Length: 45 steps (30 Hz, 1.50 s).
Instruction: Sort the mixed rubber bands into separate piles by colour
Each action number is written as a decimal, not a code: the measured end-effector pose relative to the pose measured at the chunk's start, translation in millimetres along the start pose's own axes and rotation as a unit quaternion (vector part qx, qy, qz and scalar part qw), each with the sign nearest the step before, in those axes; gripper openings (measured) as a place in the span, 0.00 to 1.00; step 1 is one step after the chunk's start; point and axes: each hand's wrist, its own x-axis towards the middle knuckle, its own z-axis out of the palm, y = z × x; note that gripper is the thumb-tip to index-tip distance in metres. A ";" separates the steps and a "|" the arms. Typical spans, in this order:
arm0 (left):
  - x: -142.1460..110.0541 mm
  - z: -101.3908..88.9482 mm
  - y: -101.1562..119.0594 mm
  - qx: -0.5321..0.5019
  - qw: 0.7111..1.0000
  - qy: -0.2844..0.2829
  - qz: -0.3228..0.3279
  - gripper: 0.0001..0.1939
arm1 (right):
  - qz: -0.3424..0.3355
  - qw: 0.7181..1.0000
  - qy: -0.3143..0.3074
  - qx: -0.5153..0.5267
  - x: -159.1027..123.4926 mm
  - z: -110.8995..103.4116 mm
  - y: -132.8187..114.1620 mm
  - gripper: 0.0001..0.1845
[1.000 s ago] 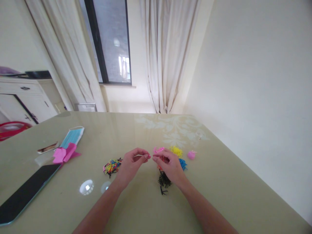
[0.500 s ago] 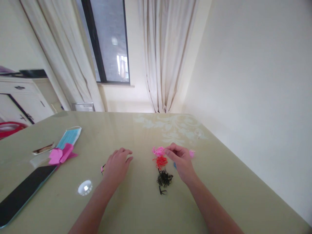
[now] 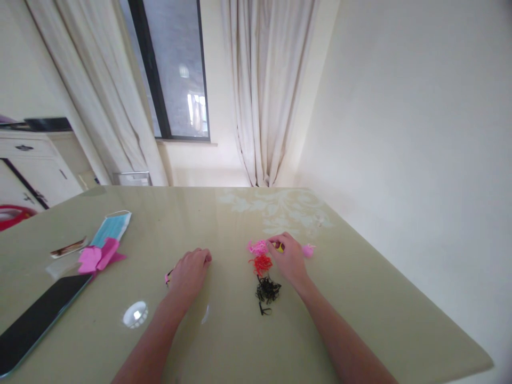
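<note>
My right hand [image 3: 288, 258] is over the right part of the table, thumb and forefinger pinched together beside a pile of pink elastic bands [image 3: 258, 247]. A bit of yellow [image 3: 279, 247] shows in the gap of the fingers; whether it is held or lies beneath is unclear. Below the pink pile lie red bands [image 3: 262, 264], then black bands [image 3: 268, 289] with a loose black loop at their lower edge. My left hand [image 3: 191, 271] rests on the table with curled fingers, their tips hidden. A small pink and black item [image 3: 168, 277] peeks out at its left side.
A pink ball-like item [image 3: 308, 250] lies right of my right hand. On the left are a dark phone-like slab [image 3: 42, 322], pink folded material [image 3: 100, 256], a blue face mask [image 3: 112, 228] and a thin brown packet [image 3: 69, 247]. The wall borders the table's right edge.
My left hand's fingers, apart before, have curled closed. My right hand has turned slightly in place by the pink bands, and yellow now shows between its fingers. The view has shifted a little.
</note>
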 end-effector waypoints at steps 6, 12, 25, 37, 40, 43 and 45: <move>1.9 0.2 -3.8 -0.053 0.999 0.003 -0.008 0.12 | -0.006 0.995 -0.051 -0.089 3.3 21.4 10.3 0.10; 5.6 -0.5 -10.9 -0.086 0.996 0.000 -0.011 0.14 | -0.016 0.996 -0.030 -0.083 -3.2 7.9 12.3 0.12; 7.3 -4.6 -9.1 -0.271 0.958 0.095 -0.010 0.12 | -0.046 0.998 -0.018 -0.028 -14.5 3.7 -4.3 0.13; -3.1 -6.5 29.7 -0.487 0.871 0.059 0.005 0.16 | -0.051 0.991 -0.108 0.060 -28.5 13.7 -22.9 0.06; -2.7 -0.7 30.7 -0.490 0.870 0.048 0.007 0.16 | -0.047 0.990 -0.125 0.054 -29.4 16.8 -22.3 0.06; -4.1 1.0 33.8 -0.521 0.853 0.026 0.012 0.17 | -0.048 0.989 -0.135 0.047 -30.9 18.5 -22.2 0.07; -6.7 -0.4 37.7 -0.538 0.843 0.016 0.015 0.16 | -0.051 0.988 -0.142 0.043 -32.5 19.4 -23.2 0.08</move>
